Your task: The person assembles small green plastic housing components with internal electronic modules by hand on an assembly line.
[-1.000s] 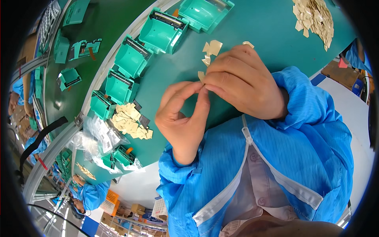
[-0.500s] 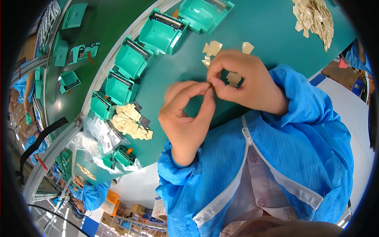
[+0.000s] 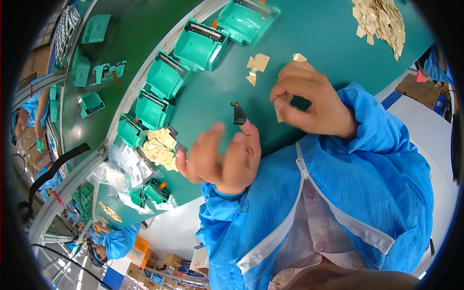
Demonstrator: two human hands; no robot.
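Note:
My left hand is blurred, its fingers apart and partly curled over the green table. At its thumb tip is a small flat black piece with a brownish end; whether it sticks to the thumb or lies under it I cannot tell. My right hand has thumb and index finger closed around a thin tan piece, mostly hidden by the fingers. Beyond the hands lie a few loose tan pieces, and another tan piece shows just past my right knuckles.
Teal housings with dark rollers line the table's left rail. A tan pile and clear plastic bags sit left; a larger tan pile lies far right. A co-worker in blue is at the lower left.
My hands have moved apart from their fingertip contact. The left has drawn back and turned, uncovering the black piece at its thumb; the right now pinches a tan piece.

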